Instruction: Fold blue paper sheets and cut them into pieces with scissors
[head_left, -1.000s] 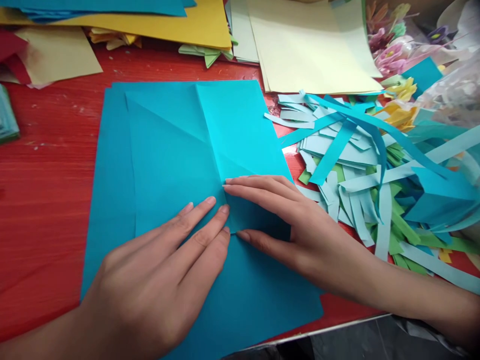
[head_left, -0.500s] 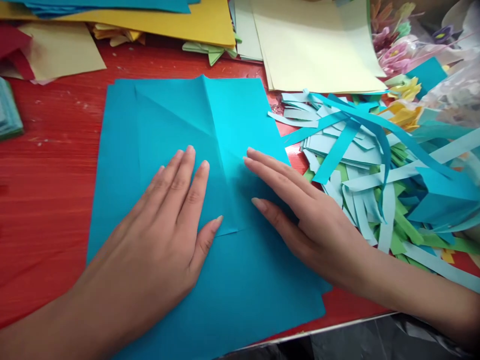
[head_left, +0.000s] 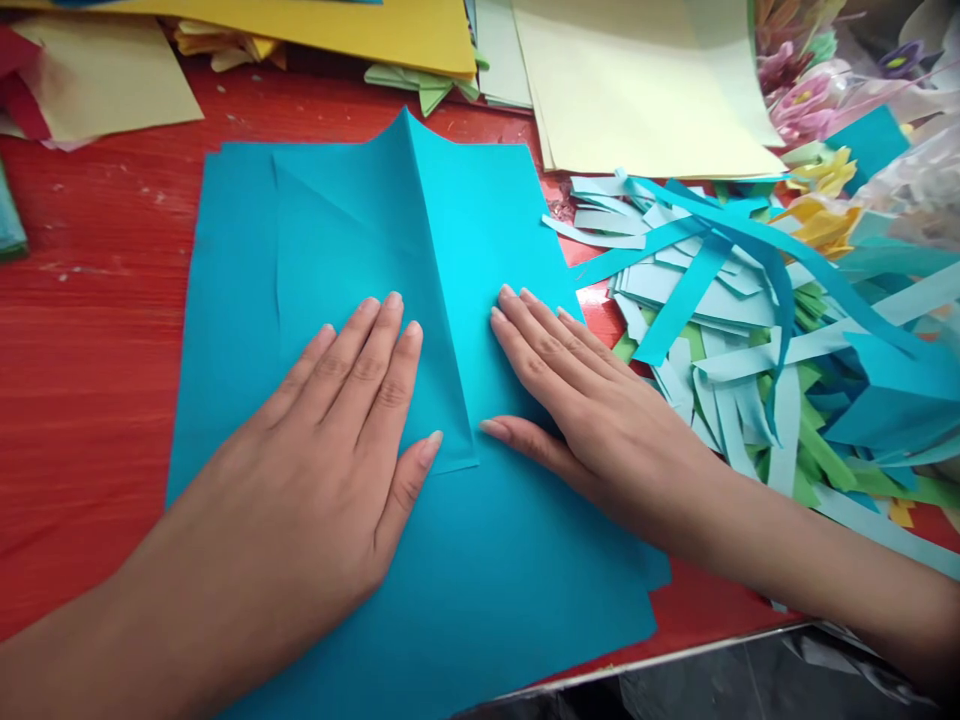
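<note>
- The creased blue sheet (head_left: 360,230) lies in the centre of the frame, on top of larger blue sheets (head_left: 450,590) spread over the red tabletop (head_left: 90,350).
- Its fold now rises to a sharp peak near the upper centre; half a second ago that peak was lower, and a second ago the upper edge lay almost flat.
- The left hand (head_left: 307,490) rests palm down on the blue paper left of the fold, grip open, fingers straight, thumb out towards the ridge.
- The right hand (head_left: 600,420) is to the right of the fold, its grip also open, with fingertips on the sheet and thumb held apart from the fingers.
- A second ago the two hands nearly met at the crease; now they are well apart, one on each side.
- More of the right hand's fingers show than half a second ago, when they overlapped.
- The view has shifted slightly, so the yellow sheet (head_left: 337,30) at the upper left sits closer to the top edge.
- Cream sheets (head_left: 637,90) lie at the upper right, above a tangled heap of blue and green paper strips (head_left: 720,290).
</note>
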